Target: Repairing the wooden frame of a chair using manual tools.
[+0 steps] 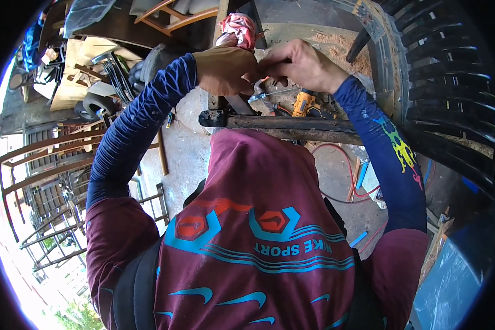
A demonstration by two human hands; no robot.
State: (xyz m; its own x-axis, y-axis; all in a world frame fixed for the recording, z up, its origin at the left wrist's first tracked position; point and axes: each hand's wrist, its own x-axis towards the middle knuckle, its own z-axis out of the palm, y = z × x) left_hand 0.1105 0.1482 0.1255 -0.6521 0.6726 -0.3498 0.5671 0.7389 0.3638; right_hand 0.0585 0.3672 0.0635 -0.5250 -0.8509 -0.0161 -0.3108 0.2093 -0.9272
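My left hand and my right hand meet at the upper middle, their fingertips close together. The left one shows its back, with curled fingers; whatever it grips is hidden. On the right, thumb and fingers are pinched together beside the left fingers, around something too small to make out. Just beyond the left hand is a crumpled red-and-white cloth or bag, partly covered by it. Below my hands runs a dark wooden rail with a black end. A yellow-and-black power drill lies behind that rail.
A black slatted wooden piece of furniture stands at the right. Wood shavings cover the floor beyond my hands. A red hose loops at the lower right. Wooden frames and a tyre are at the left.
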